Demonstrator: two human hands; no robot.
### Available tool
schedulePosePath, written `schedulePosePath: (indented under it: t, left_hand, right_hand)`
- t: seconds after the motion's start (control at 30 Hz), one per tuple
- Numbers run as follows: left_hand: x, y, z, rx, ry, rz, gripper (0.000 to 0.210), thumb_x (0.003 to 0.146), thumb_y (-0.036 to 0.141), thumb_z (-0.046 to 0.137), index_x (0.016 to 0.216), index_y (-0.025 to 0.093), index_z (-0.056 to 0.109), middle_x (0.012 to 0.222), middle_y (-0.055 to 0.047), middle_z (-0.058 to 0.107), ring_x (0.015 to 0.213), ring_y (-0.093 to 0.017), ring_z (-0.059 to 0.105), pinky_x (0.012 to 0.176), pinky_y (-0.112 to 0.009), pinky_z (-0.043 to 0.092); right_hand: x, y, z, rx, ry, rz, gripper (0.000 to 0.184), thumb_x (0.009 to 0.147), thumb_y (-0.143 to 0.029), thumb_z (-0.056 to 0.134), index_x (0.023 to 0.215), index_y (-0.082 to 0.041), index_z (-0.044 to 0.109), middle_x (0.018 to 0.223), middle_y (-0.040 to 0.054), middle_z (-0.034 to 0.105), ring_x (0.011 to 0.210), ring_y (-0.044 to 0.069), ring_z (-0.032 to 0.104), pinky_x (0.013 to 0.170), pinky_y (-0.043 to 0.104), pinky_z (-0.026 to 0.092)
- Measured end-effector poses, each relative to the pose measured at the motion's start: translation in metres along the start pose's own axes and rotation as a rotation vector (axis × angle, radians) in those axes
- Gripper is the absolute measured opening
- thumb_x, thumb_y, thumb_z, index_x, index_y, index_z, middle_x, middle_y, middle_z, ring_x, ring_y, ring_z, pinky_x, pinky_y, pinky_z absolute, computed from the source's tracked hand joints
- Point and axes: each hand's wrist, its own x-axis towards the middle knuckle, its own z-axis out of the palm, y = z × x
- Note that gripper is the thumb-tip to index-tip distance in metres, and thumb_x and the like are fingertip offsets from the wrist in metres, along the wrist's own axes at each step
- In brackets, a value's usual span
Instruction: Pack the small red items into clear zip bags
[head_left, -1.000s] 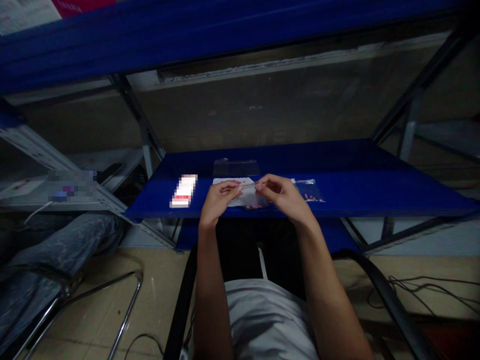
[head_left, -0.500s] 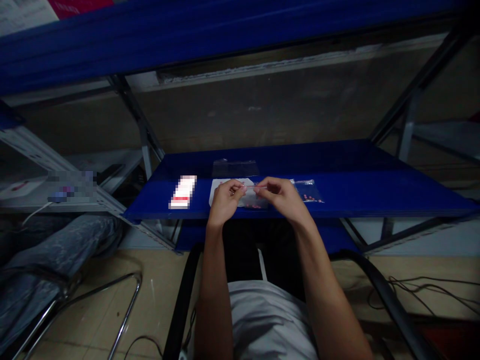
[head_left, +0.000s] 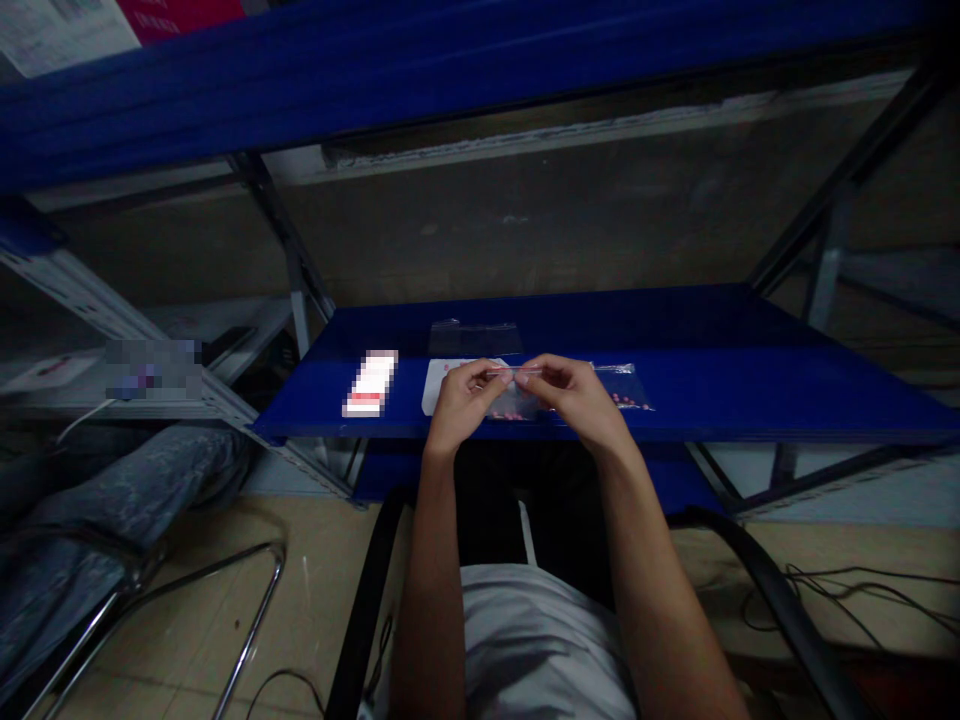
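Between my hands hangs a clear zip bag (head_left: 511, 406) with several small pink pieces at its bottom. My left hand (head_left: 466, 398) pinches its top edge, thumb against fingers. Close beside it, my right hand (head_left: 564, 392) pinches the same edge, so the two thumbs nearly meet. Under and left of the bag lies a white card or sheet (head_left: 435, 386), partly covered by my left hand. Just right of my right hand lies a second clear bag (head_left: 628, 385) holding more pink pieces. Behind my hands rests a flat clear bag (head_left: 474, 338) in which I make out no contents.
A lit phone-like screen (head_left: 370, 383), blurred out, lies left on the blue shelf (head_left: 750, 380). An upper blue shelf (head_left: 450, 70) crosses above. At the left is another person's leg (head_left: 135, 500) by a metal-framed chair (head_left: 251, 620). Cables (head_left: 847, 590) trail on the floor at right.
My left hand has slid right along the bag's top edge, closer to my right hand. The view has shifted slightly; the bags on the shelf lie as before.
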Motion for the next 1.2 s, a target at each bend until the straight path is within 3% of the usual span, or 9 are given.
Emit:
schedulePosePath:
  t: [0.33,0.63,0.9,1.07,1.2]
  left_hand:
    - [0.0,-0.002,0.003,0.0,0.004,-0.001,0.025,0.083,0.041,0.079,0.085,0.016,0.078,0.084,-0.005,0.076,0.078,-0.017,0.068,0.072,-0.026,0.05]
    - [0.002,-0.001,0.008,0.002,0.063,-0.002,0.026,0.083,0.041,0.079,0.087,0.016,0.079,0.086,-0.006,0.077,0.079,-0.018,0.068,0.072,-0.026,0.05]
    - [0.002,0.003,0.009,-0.056,0.038,-0.025,0.027,0.083,0.041,0.08,0.09,0.015,0.08,0.083,-0.005,0.077,0.075,-0.016,0.068,0.07,-0.025,0.05]
    - [0.003,0.001,0.012,-0.073,0.03,0.041,0.023,0.084,0.038,0.08,0.09,0.016,0.082,0.091,-0.008,0.08,0.083,-0.019,0.073,0.079,-0.03,0.054]
    - [0.003,-0.001,0.013,0.017,0.089,0.071,0.02,0.086,0.036,0.077,0.085,0.016,0.081,0.086,-0.007,0.08,0.08,-0.019,0.072,0.077,-0.03,0.053]
  right_hand:
    - [-0.001,-0.002,-0.001,-0.061,0.051,-0.056,0.028,0.079,-0.045,0.08,0.08,-0.018,0.076,0.074,0.0026,0.07,0.067,0.016,0.056,0.064,0.03,0.04]
    - [-0.001,-0.002,-0.005,0.052,0.133,0.07,0.042,0.064,-0.054,0.091,0.082,-0.018,0.078,0.071,0.0039,0.071,0.061,0.016,0.057,0.054,0.028,0.039]
    - [-0.002,0.001,-0.009,0.066,0.177,0.09,0.04,0.068,-0.057,0.088,0.079,-0.019,0.081,0.074,0.007,0.076,0.067,0.019,0.063,0.057,0.029,0.042]
    - [-0.003,-0.005,-0.006,-0.014,0.113,0.058,0.041,0.071,-0.059,0.086,0.073,-0.019,0.078,0.067,0.004,0.071,0.058,0.014,0.051,0.054,0.028,0.036]
    - [-0.004,-0.007,-0.007,-0.015,0.016,0.075,0.044,0.073,-0.062,0.084,0.076,-0.019,0.075,0.073,0.0052,0.072,0.066,0.017,0.057,0.057,0.029,0.041]
